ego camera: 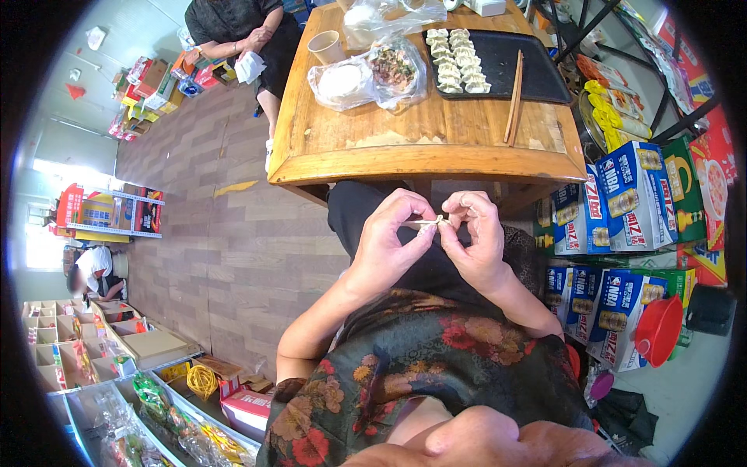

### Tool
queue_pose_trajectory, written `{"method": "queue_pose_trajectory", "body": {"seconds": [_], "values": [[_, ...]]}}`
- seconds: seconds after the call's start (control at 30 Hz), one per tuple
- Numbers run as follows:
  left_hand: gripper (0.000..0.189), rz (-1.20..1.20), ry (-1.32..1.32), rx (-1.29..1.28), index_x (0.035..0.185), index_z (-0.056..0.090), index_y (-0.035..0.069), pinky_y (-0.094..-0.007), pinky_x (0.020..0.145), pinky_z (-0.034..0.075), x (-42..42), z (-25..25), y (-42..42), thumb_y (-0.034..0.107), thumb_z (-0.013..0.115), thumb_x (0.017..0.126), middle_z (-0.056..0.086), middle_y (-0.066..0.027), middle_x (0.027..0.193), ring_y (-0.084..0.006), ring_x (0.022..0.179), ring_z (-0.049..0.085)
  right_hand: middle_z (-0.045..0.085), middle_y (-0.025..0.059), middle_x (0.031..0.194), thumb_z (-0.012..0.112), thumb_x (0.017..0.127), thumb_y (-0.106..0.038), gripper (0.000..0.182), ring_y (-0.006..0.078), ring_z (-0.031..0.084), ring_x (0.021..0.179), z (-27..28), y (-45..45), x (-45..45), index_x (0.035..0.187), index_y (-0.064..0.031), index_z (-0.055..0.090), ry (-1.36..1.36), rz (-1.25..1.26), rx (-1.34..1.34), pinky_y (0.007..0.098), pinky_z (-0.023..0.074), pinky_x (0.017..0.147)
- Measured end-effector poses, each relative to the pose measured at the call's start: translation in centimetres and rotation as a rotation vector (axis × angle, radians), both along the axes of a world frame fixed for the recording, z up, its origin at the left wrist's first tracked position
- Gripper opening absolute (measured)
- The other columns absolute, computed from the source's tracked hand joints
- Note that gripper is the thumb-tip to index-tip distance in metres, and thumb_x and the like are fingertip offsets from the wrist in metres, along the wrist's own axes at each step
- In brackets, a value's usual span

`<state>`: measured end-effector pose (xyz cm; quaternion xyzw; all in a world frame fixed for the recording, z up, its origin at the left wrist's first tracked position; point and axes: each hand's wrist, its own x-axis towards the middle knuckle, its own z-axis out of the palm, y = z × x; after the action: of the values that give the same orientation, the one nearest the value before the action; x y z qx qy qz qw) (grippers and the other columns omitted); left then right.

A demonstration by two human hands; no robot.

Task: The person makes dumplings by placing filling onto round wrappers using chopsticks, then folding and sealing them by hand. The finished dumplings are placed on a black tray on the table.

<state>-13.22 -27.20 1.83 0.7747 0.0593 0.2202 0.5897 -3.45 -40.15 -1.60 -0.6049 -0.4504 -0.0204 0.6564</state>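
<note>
Above my lap, just off the table's near edge, both hands meet at a small piece of pale dough, apparently a dumpling. My left hand grips its left side between thumb and fingers. The thumb and fingertips of my right hand pinch its right end, with whitish marks on the fingers. Most of the dough is hidden by the fingers. On the wooden table, a black tray carries two rows of folded dumplings. Wooden chopsticks lie across its near rim.
A plastic bag of chopped filling, bagged round white wrappers and a paper cup stand at the table's left. A seated person holds white tissue beyond. Drink cartons are stacked to my right; shelving stands lower left.
</note>
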Motion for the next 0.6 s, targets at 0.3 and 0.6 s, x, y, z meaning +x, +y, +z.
{"method": "queue_pose_trajectory", "body": {"seconds": [0.3, 0.6], "values": [[0.009, -0.080, 0.093, -0.418, 0.099, 0.057, 0.004, -0.0223, 0.079, 0.044, -1.0, -0.8, 0.5, 0.004, 0.061, 0.091, 0.057, -0.0023, 0.101, -0.0079, 0.091, 0.053, 0.059, 0.0090, 0.091, 0.063, 0.079, 0.015, 0.054, 0.0124, 0.056, 0.075, -0.6, -0.4, 0.2, 0.125, -0.0008, 0.041, -0.050, 0.064, -0.023, 0.0246, 0.0470, 0.065], [0.010, -0.035, 0.021, -0.260, 0.097, 0.057, 0.001, -0.0233, 0.078, 0.047, -0.8, -1.5, 0.1, 0.000, 0.061, 0.088, 0.055, -0.0047, 0.099, -0.0101, 0.090, 0.055, 0.057, 0.0085, 0.086, 0.065, 0.078, 0.013, 0.045, 0.0158, 0.055, 0.068, 0.8, -0.5, 0.1, 0.116, -0.0025, 0.046, -0.133, 0.170, -0.035, 0.0259, 0.0463, 0.059]]}}
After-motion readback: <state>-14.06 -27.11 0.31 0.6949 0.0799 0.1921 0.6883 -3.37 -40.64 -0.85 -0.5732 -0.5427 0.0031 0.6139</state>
